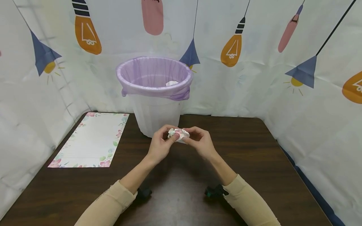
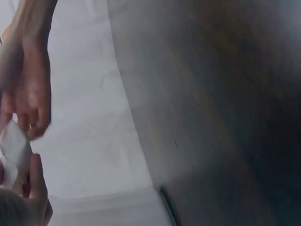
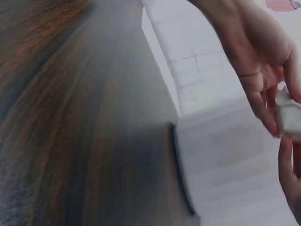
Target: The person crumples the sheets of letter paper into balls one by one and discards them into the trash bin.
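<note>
Holds crumpled paper (image 1: 181, 133) above the tabletop (image 1: 240, 150)

Pinches it with left hand (image 1: 161, 142) and right hand (image 1: 202, 142), near a bin (image 1: 156, 113), well apart from a flat sheet (image 1: 90, 138).

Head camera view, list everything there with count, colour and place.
Crumpled floral paper: 1, white with pink, between the hands
Floral-bordered sheet: 1, white with pink and green, table's left
Waste bin: 1, white, on the table's far side
Bin liner: 1, purple, over the bin's rim
Scrap: 1, white, inside the bin
Table: 1, dark brown, beneath
Printed backdrop: count unclear, white, behind and beside table
Printed bulbs: 3, orange, backdrop
Printed lamps: 3, blue and yellow, backdrop
Printed rounded shapes: 2 plus sliver, mostly pink, backdrop
Strip: 1, navy, table's right edge
Wrist devices: 2, dark, by the cuffs
Sleeves: 2, beige, forearms
Left hand: 1, bare, gripping crumpled paper
Right hand: 1, bare, gripping crumpled paper
</note>
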Motion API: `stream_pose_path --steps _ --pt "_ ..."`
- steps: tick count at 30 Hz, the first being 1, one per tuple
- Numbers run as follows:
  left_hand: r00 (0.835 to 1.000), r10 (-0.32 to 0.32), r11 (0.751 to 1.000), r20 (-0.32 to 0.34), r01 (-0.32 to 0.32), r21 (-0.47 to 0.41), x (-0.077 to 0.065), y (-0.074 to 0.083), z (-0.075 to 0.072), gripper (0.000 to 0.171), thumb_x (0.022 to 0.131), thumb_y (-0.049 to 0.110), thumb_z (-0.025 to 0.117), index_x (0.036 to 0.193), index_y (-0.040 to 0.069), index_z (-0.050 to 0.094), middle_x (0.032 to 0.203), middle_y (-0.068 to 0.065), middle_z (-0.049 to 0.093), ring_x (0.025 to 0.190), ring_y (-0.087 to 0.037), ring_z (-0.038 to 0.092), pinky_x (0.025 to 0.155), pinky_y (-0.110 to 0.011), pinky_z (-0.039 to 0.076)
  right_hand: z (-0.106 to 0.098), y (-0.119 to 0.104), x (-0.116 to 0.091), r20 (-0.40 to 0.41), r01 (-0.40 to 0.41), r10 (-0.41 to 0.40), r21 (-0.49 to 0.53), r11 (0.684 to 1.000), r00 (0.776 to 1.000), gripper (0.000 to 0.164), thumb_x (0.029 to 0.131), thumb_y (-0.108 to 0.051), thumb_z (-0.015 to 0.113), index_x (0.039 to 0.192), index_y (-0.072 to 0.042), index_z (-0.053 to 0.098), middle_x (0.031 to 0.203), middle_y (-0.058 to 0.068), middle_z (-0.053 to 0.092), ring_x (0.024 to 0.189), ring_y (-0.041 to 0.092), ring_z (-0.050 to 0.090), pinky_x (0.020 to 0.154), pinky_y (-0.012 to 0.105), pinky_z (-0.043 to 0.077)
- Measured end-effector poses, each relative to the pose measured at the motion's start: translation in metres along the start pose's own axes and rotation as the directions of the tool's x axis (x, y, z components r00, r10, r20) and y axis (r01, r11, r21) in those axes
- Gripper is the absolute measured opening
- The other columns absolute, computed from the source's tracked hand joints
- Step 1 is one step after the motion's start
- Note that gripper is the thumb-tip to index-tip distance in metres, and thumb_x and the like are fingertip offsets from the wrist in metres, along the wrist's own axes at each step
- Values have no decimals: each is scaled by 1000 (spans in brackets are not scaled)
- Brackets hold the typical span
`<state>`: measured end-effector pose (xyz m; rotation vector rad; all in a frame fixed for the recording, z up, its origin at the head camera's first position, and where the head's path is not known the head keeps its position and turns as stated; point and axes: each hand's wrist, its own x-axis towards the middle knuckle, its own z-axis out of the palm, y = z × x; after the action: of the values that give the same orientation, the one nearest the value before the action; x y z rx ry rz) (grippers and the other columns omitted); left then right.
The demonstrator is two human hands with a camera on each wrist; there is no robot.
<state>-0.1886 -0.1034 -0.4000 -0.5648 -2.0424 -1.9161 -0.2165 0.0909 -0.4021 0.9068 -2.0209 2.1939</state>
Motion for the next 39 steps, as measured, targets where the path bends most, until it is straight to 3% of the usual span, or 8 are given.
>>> stream_pose_path --steps 4,9,14,17,20,26,33,39 --pt "998 -45 997 -44 42 -72 4 -1 1 13 96 1 72 107 -4 67 101 -16 69 86 -18 61 69 -24 52 1 4 -2 46 37 -36 -18 999 998 44 84 16 76 126 10 64 120 18 66 97 21 66 80 32 60" --pt "992 -75 992 -97 64 -112 6 -1 6 9 94 -1 73 99 -6 67 97 -17 70 78 -16 62 64 -23 52 10 9 0 -39 138 -142 -90 986 989 34 86 19 72 118 12 66 114 24 66 92 16 65 76 26 59" --pt "988 -79 997 -133 76 -27 6 0 7 10 94 7 76 100 0 73 95 -14 72 75 -18 61 62 -26 52 15 9 1 -107 155 -169 -130 979 980 25 87 18 72 112 15 67 110 29 66 86 15 63 70 21 57" --pt "995 -77 997 -70 79 23 7 2 4 18 98 18 73 110 4 74 105 -11 73 85 -18 64 69 -27 54 14 5 2 -145 136 -155 -133 982 977 22 88 14 73 109 14 69 108 28 69 84 14 62 68 19 55" --pt "994 -89 992 65 94 -80 10 6 -5 33 109 24 56 124 -2 68 125 -12 68 103 -20 65 86 -31 56 10 -1 3 -175 112 -126 -89 990 976 21 88 13 74 109 13 69 109 23 72 84 15 63 69 20 54" --pt "941 -147 896 305 257 -362 17 8 -27 34 110 15 48 131 -7 64 139 -16 60 118 -24 61 101 -42 52 2 -11 4 -124 100 -95 38 994 988 24 89 15 71 113 17 65 111 11 73 90 17 63 75 23 54" --pt "913 -244 847 328 365 -385 16 8 -30 20 99 0 66 105 16 77 123 -14 65 104 -21 67 92 -40 57 -1 -12 2 -25 99 -99 2 995 995 23 90 12 72 112 15 68 107 6 74 87 17 62 73 24 54" --pt "933 -227 908 279 307 -285 14 14 -25 12 94 -1 73 102 8 70 109 -13 70 92 -21 68 83 -37 60 -3 -13 3 3 166 -166 -90 982 986 21 87 15 72 108 12 71 104 18 71 87 20 67 72 29 59"
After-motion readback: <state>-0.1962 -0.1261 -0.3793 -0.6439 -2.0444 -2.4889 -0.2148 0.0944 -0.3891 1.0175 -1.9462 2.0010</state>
